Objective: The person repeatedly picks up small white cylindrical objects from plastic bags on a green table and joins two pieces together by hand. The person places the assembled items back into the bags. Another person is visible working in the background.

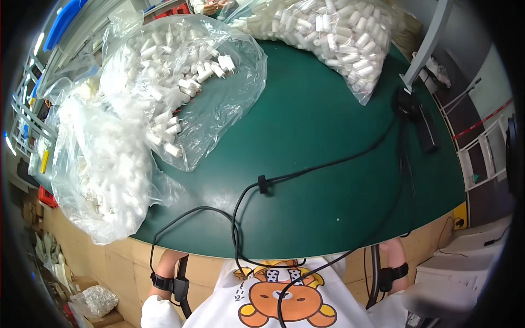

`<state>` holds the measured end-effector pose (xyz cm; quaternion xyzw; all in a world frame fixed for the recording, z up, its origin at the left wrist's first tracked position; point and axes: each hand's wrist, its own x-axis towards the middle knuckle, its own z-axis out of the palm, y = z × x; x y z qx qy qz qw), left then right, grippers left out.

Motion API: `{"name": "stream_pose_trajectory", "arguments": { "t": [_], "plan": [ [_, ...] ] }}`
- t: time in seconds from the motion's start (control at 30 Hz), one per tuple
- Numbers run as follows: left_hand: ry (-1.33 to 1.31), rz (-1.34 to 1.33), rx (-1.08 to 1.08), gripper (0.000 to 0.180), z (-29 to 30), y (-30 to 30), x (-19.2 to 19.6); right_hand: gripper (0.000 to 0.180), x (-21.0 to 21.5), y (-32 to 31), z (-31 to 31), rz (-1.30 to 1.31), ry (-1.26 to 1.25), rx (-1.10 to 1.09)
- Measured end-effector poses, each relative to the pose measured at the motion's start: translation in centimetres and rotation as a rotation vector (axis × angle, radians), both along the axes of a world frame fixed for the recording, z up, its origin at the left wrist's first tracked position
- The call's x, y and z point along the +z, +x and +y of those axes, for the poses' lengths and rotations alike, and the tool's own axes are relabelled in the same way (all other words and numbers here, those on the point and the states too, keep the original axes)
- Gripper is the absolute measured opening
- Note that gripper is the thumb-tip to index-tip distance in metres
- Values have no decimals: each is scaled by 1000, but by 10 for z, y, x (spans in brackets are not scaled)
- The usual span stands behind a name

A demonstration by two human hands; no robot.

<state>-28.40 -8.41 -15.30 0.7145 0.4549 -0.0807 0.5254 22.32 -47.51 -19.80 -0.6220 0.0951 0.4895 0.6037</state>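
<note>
Here, in the single head view, a person's two forearms come in from the lower edge and pass under the near rim of a dark green, smooth-topped desk (317, 218). The left hand and the right hand are both hidden below that rim, so whether their fingers are clenched, released or grasping something cannot be told. Each forearm wears a black strap, the left one (162, 281) and the right one (392, 277). Nearest the left forearm, at the desk's front left corner, a bulging clear plastic bag of white pieces (112, 180) hangs partly over the rim. Behind it lies a spread clear plastic sheet-like bag (232, 112), with small white plastic cylinders (204, 72) lying loose on it. Toward the far right, a full clear bag of white cylinders (350, 44) tapers toward the wearer. Between the forearms, thin black cables (235, 228) loop across the desktop and over a white shirt with an orange bear print (284, 306). A slim black box (426, 128) sits near a grey metal post (429, 44) at the right. Another person's hands (210, 7) show at the far edge.
</note>
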Motion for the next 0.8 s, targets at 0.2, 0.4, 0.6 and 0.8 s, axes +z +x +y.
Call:
{"name": "stream_pose_trajectory", "arguments": {
  "t": [0.2, 0.4, 0.6, 0.8],
  "plan": [
    [-37, -46, 20, 14, -4, -13, -5, 36, 73, -42, 4, 22, -129, 339],
    [247, -61, 74, 9, -22, 5, 7, 26, 70, -69, 7, -340, -391, 356],
    [187, -91, 36, 10, 5, 12, 8, 20, 55, -45, 22, -506, -370, 411],
    [63, -179, 44, 11, 5, 9, 19, 34, 56, -48, 22, -321, -234, 257]
  ]
}}
